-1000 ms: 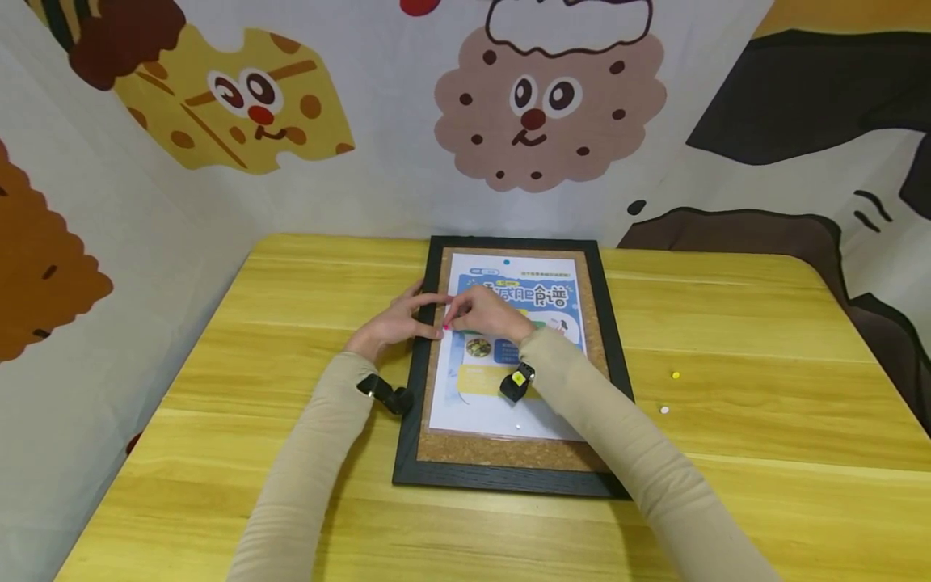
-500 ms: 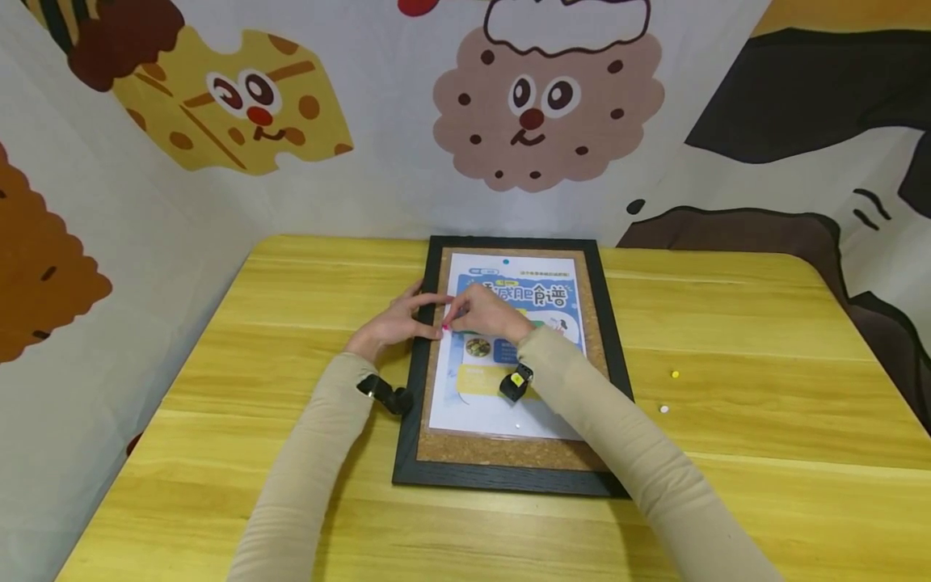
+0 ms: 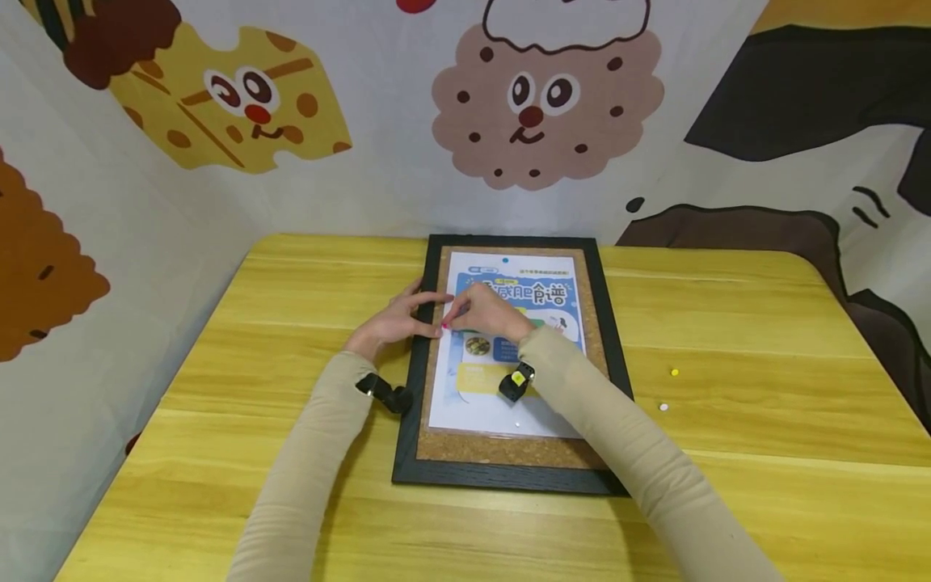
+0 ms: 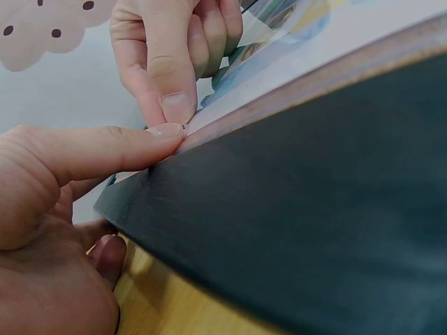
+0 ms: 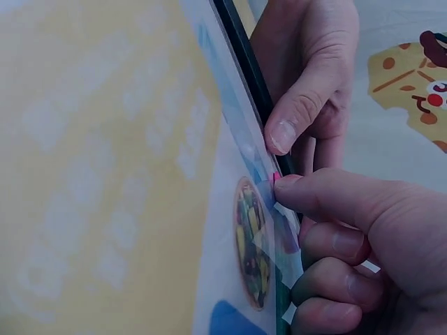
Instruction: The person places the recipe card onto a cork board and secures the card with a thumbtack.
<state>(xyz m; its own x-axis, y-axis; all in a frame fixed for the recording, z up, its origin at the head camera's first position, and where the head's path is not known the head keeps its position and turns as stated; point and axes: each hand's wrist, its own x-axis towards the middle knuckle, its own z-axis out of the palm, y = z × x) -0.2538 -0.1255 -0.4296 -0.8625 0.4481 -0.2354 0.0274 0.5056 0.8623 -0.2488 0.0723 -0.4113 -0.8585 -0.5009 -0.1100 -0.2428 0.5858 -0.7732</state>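
Behind the wooden table (image 3: 836, 388), which has a yellow colour, there is a white cloth (image 3: 385, 178) printed with a yellow cheese (image 3: 211, 101) at the left, a pinkish round biscuit (image 3: 560, 145) near the middle, both having cartoon eyes, and a large black shape (image 3: 800, 97) at the right.

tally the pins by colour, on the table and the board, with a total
yellow pin: 1
blue pin: 1
pink pin: 1
white pins: 2, counting the tiny pale dot low on the sheet, probably a pin
total: 5
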